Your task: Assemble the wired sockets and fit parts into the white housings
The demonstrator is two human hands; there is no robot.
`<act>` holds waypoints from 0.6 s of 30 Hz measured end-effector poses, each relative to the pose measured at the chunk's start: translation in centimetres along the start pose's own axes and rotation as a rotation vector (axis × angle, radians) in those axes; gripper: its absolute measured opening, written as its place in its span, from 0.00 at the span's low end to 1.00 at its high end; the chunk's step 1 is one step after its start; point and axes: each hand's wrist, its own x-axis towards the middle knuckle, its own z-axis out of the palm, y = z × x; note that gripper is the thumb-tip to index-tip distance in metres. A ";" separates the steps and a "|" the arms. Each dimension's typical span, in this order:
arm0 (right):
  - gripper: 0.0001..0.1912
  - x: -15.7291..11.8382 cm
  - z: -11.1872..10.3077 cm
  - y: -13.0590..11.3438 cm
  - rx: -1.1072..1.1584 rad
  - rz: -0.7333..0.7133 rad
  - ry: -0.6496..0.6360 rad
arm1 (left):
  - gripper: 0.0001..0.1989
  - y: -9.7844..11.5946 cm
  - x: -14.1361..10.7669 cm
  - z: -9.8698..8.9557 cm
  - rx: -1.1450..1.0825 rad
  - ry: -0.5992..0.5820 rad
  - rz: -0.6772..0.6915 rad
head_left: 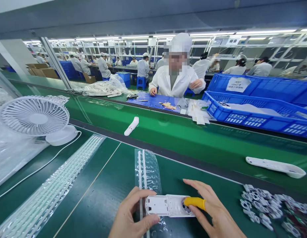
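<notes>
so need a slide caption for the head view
Left hand holds a white casing over bubble wrap, right hand with a yellow-covered finger inside it.

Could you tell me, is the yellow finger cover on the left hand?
No, the yellow finger cover is on the right hand, over the white casing.

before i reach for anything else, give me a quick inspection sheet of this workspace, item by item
surface: dark green tabletop, with a brighter green strip beyond it
job's things: white part in the hands; two white pieces, one left and one right, lie on the brighter strip
clutter: bubble wrap, white fan, loose heap of small parts
grippers: bare left hand pinches one end of the white part; right hand, one finger in a yellow cover, touches inside the other end
cables: white cord from the fan across the tabletop
surroundings: co-worker opposite, blue crate at right
</notes>
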 end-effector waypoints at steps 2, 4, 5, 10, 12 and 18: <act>0.15 -0.1 -0.3 0.0 -0.012 -0.028 -0.023 | 0.13 0.1 0.0 0.0 0.011 0.003 0.010; 0.14 -0.1 -0.4 0.0 -0.006 -0.030 -0.026 | 0.13 0.0 -0.1 0.0 0.021 0.002 0.025; 0.12 -0.1 -0.4 0.0 0.006 -0.028 -0.009 | 0.13 0.0 -0.1 0.0 0.024 0.001 0.031; 0.08 -0.3 -0.2 0.5 0.087 -0.019 0.148 | 0.13 -0.1 -0.1 -0.1 0.036 0.003 0.045; 0.14 -0.7 0.0 0.9 0.065 -0.022 0.135 | 0.13 -0.1 -0.1 -0.1 0.038 0.005 0.047; 0.19 -2.0 1.5 2.0 -0.032 0.079 -0.030 | 0.14 -0.2 0.0 0.0 -0.021 0.026 0.061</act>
